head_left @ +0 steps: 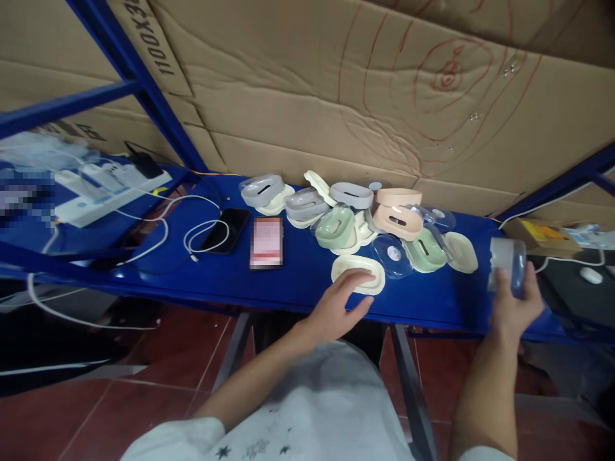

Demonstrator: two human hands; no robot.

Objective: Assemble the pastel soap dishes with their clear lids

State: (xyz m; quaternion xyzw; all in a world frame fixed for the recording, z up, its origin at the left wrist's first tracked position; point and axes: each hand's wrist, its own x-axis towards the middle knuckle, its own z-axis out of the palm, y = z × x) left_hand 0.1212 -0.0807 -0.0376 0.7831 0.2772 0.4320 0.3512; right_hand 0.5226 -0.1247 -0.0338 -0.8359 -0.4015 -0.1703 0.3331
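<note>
At the right end of the blue table my right hand [516, 310] grips a soap box [502, 254], its whitish body and clear cover tipped on its side between thumb and fingers. My left hand [339, 306] lies at a cream oval tray [359, 285] near the front edge, fingers stretched over it and thumb apart. Behind that tray is a cluster of soap box parts: a green body [336, 226], another green body [425, 251], a peach one [398, 219], a grey one [352, 194] and a clear cover [391, 254]. A cream tray [460, 251] lies at the cluster's right.
Left of the cluster lie a phone with a lit, blurred screen [266, 243] and a dark phone [225, 230] with a white cable [192, 238] over it. A power strip [113, 192] stands far left. A cardboard wall [307, 96] rises behind; a mouse [590, 275] is far right.
</note>
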